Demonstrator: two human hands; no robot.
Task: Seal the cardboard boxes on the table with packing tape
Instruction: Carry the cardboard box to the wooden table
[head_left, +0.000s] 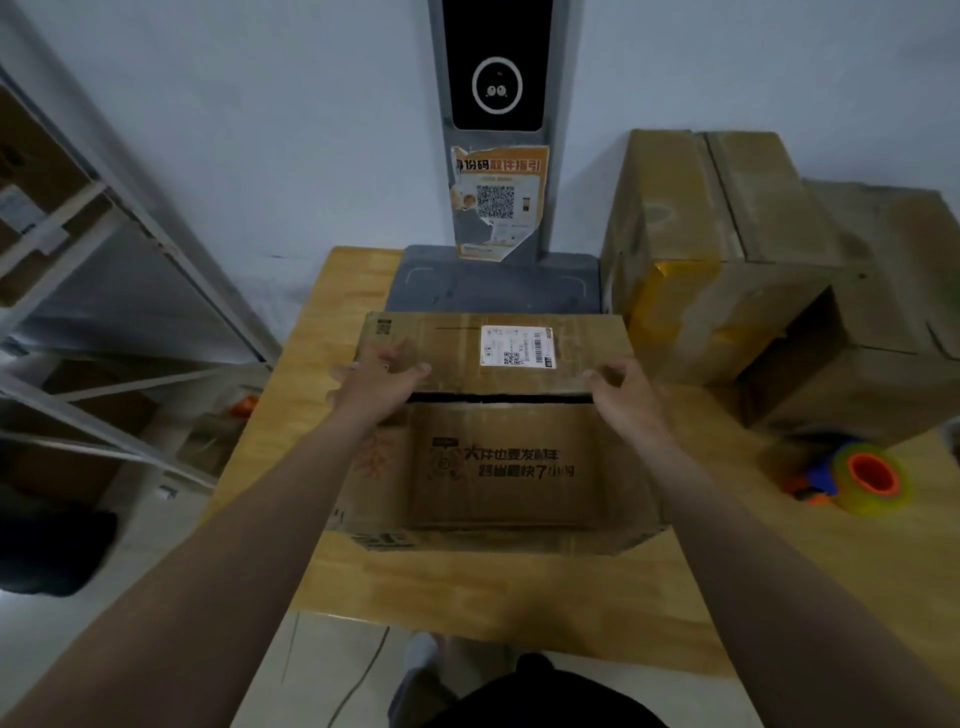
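the box (493, 541) is sitting mid-table (467, 587), its near flap (509, 467) lying flat. the left hand (382, 382), fingers spread flat, and the right hand (621, 384), fingers curling on the edge, are pressing the far flap (447, 348) down. it is worth closing the gap squarely before reaching for the tape dispenser (862, 480), right of the box.

The wooden worktop (467, 587) carries a cardboard box (498, 467) at its middle, with a dark gap between its top flaps. A tape dispenser (857, 480) with a yellowish roll lies to the right, near the larger cardboard boxes (727, 291) at the right rear. A grey stand base (493, 283) sits just behind the middle box.
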